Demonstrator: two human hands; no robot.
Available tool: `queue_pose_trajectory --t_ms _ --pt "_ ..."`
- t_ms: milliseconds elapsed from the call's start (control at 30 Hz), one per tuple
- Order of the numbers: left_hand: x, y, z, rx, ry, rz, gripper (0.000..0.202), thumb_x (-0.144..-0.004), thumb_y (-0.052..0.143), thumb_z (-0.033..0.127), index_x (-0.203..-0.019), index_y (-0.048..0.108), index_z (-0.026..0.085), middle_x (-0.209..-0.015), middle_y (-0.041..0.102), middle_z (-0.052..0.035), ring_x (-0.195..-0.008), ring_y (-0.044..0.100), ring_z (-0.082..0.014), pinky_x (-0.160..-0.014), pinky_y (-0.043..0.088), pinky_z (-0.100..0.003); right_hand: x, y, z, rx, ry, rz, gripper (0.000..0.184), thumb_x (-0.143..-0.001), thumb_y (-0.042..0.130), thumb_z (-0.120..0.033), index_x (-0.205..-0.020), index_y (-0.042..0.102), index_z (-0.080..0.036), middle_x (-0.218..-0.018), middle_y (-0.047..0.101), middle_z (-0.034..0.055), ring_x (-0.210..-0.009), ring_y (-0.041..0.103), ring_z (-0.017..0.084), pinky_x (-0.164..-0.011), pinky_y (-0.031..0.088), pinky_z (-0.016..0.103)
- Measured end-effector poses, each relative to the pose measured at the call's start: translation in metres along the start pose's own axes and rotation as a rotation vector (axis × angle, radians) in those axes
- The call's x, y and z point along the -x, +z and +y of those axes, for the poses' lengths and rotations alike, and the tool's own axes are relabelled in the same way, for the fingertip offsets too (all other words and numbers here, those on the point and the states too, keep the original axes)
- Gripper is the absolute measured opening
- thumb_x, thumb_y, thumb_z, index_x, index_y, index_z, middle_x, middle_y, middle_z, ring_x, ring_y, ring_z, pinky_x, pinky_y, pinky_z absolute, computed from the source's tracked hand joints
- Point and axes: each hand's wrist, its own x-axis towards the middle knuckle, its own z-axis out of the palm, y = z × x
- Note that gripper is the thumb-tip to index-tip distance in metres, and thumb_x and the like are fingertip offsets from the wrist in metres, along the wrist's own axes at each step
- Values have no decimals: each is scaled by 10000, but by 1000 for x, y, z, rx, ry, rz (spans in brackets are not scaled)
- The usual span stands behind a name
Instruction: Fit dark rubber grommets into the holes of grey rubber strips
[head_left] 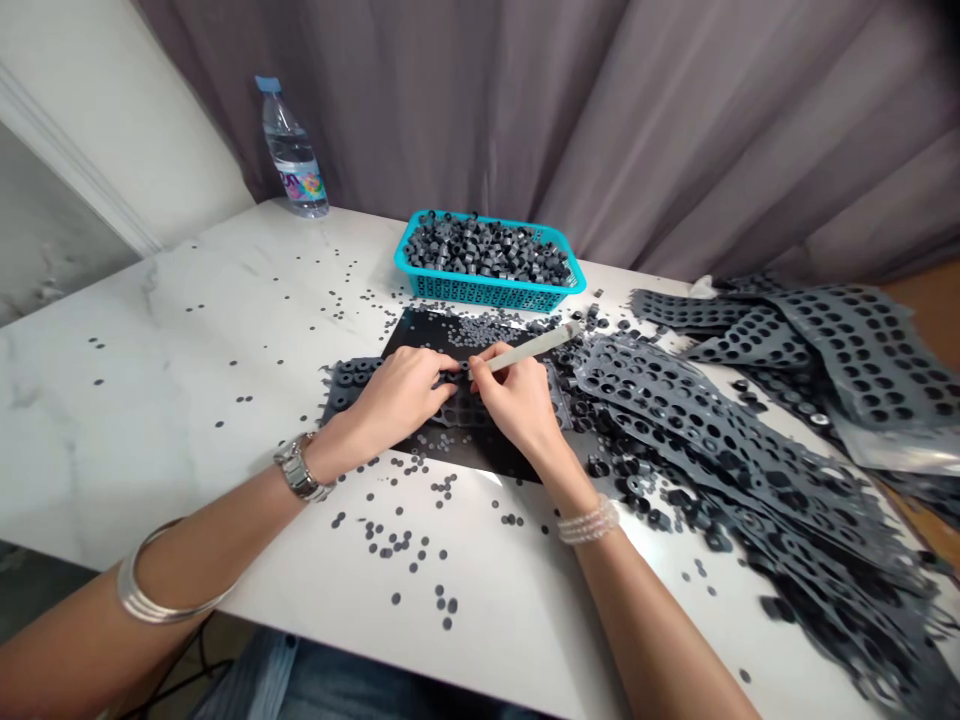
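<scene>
My right hand [517, 395] is closed around a pale, pen-like tool [536, 345], its back end pointing up and right. The tool's tip is down at a dark grey rubber sheet [349, 375] with rows of round moulded pieces. My left hand [401, 390] lies over the left part of this sheet and holds it, thumb and index finger bent towards the tool's tip. Exactly what lies between the fingertips is too small to make out. Under the sheet is a black mat [409, 335], strewn with small grey discs [487, 332].
Behind the mat stands a turquoise basket [491, 290] heaped with small grey rubber pieces. Punched rubber sheets [690, 400] pile up on the right, loose pieces beside them. A water bottle [296, 160] stands at the back left. Small discs are scattered over the white table [172, 360].
</scene>
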Motion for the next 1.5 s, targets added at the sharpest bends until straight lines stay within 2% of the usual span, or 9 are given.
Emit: queue_pose_trajectory --t_ms 133,367,667,767,867,967,1100,1400,1500 --pt "3 2 -1 10 -21 60 335 -797 611 222 -1111 717 176 -906 717 -72 -715 588 -190 -662 395 -297 -1 2 0 1 -10 -12 225 -850 531 -283 -641 566 -210 -548 599 -11 -520 552 147 -564 366 255" --pt "3 2 -3 237 11 209 205 -716 696 167 -899 771 223 -725 639 -37 -628 509 -177 -596 322 -269 -1 5 2 -3 -15 -13 234 -851 518 -303 -635 556 -219 -540 595 -10 -510 548 154 -543 360 257" --pt "0 -1 3 83 31 111 144 -790 612 158 -766 751 189 -688 637 -49 -638 547 -170 -605 360 -270 0 6 -2 68 -52 -5 223 -852 508 -260 -635 534 -221 -558 595 -2 -510 543 158 -569 356 270" --pt "2 -19 5 279 -68 244 89 -782 653 187 -782 742 182 -614 577 -6 -557 477 -109 -562 355 -236 -1 8 -2 73 -37 0 212 -848 513 -246 -640 535 -219 -551 596 -2 -515 550 161 -577 357 273" --pt "1 -38 0 724 -257 352 78 -765 706 232 -819 719 178 -583 475 28 -491 372 -60 -439 284 -182 -1 8 0 11 -7 -19 193 -844 520 -246 -655 543 -216 -551 606 -10 -529 568 156 -587 376 263" --pt "-4 -44 -8 1262 -438 149 73 -763 720 179 -769 660 137 -649 490 16 -474 338 -24 -367 245 -137 -1 5 2 -68 13 12 202 -849 523 -281 -662 556 -212 -559 615 -17 -526 564 145 -589 393 253" --pt "-9 -35 -10 1657 -608 -75 48 -842 616 102 -794 612 104 -764 566 -31 -455 346 0 -327 261 -114 2 -4 3 -148 58 134 233 -847 543 -336 -655 572 -206 -568 624 -12 -523 549 140 -558 388 244" --pt "-3 -34 1 1883 -668 -161 54 -826 599 49 -845 584 98 -868 634 -95 -486 417 -6 -327 289 -97 3 -5 4 -186 91 171 269 -844 562 -385 -649 569 -200 -565 621 -7 -496 502 130 -519 353 244" --pt "-3 -39 2 1893 -645 -199 198 -760 531 -31 -911 610 71 -873 638 -118 -503 444 -22 -329 292 -95 2 -3 3 -187 87 160 265 -845 563 -379 -650 570 -200 -564 618 -9 -509 507 130 -521 354 240"
